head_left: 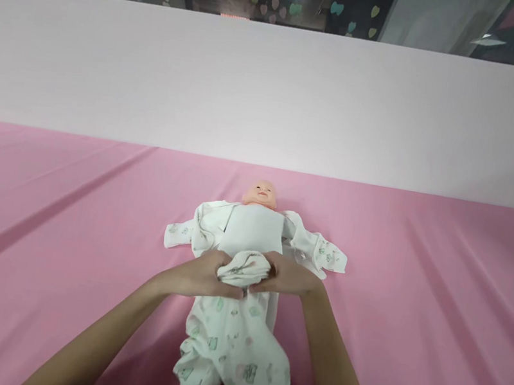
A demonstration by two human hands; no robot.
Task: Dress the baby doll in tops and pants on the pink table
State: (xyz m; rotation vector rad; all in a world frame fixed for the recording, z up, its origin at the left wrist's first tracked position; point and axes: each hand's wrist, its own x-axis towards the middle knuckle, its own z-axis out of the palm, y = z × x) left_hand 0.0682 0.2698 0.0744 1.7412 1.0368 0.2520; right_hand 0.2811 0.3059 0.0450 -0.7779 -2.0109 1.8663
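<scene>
A baby doll point(260, 194) lies on its back on the pink cloth, head away from me. Its white torso point(251, 230) is bare. An open printed top point(316, 251) is spread under it, sleeves out to both sides. White printed trousers point(233, 345) cover the legs, their waistband bunched up at the doll's waist. My left hand point(198, 274) is closed on the left side of that bunched waistband. My right hand point(287, 277) grips its right side. The doll's feet are mostly hidden at the bottom edge.
The pink cloth point(62, 220) covers the whole table, with long creases running across it. A plain white wall panel point(273, 91) rises right behind the table's far edge. Above it is dark glass with pastel heart stickers.
</scene>
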